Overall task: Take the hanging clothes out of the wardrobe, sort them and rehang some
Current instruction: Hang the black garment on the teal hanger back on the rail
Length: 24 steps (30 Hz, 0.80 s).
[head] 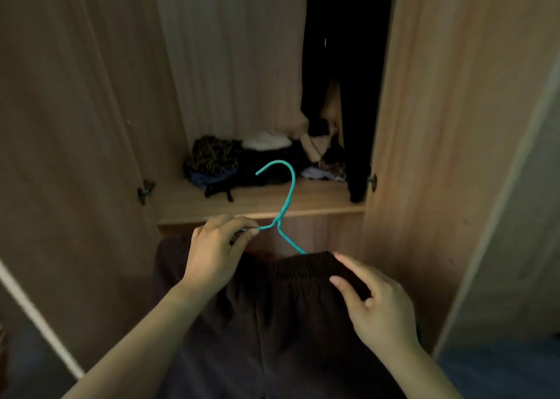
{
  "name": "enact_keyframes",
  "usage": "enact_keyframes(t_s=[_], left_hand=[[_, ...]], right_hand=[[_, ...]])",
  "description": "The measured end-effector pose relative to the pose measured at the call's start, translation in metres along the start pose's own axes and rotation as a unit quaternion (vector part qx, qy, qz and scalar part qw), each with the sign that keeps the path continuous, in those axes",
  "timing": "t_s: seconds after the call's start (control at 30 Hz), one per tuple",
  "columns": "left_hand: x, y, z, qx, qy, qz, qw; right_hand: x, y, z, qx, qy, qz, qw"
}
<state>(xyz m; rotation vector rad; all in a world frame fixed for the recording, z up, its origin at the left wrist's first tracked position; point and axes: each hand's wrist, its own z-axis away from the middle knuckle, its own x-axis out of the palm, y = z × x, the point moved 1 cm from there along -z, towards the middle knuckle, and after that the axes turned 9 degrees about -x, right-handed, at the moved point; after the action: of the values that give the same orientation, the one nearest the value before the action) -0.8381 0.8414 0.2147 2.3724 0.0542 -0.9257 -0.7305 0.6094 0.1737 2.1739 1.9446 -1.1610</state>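
Observation:
A teal wire hanger (286, 198) stands hook-up in front of the open wardrobe. My left hand (216, 251) pinches its left shoulder wire near the neck. A dark brown garment with an elastic waistband (291, 307) hangs from the hanger's right arm and drops out of view at the bottom. My right hand (377, 304) grips that waistband at its right end. Inside the wardrobe, dark clothes (348, 65) still hang at the right.
The wardrobe's shelf (260, 201) holds a heap of folded and crumpled clothes (242, 162). Its two wooden doors stand open, the left door (69, 156) and the right door (448, 141). A blue floor shows at the lower right.

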Motion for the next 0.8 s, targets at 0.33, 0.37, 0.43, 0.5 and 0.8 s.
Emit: enact_keyframes(t_s=[0.33,0.37,0.43,0.5,0.8], left_hand=[[0.000,-0.026,-0.296,0.109,0.132,0.051,0.984],[-0.004,-0.023,-0.328,0.123,0.145,0.058,0.980],[-0.010,-0.017,-0.387,0.156,0.171,0.070,0.970],[-0.014,-0.012,-0.439,0.179,0.177,0.069,0.965],[-0.009,0.007,-0.621,0.222,0.152,0.072,0.961]], right_hand=[[0.063,0.021,-0.281,-0.091,0.114,0.059,0.988],[0.063,0.019,-0.311,-0.091,0.134,0.071,0.984],[0.062,0.016,-0.372,-0.095,0.170,0.104,0.975],[0.056,0.013,-0.430,-0.091,0.202,0.135,0.966],[0.023,-0.006,-0.637,-0.116,0.280,0.302,0.904]])
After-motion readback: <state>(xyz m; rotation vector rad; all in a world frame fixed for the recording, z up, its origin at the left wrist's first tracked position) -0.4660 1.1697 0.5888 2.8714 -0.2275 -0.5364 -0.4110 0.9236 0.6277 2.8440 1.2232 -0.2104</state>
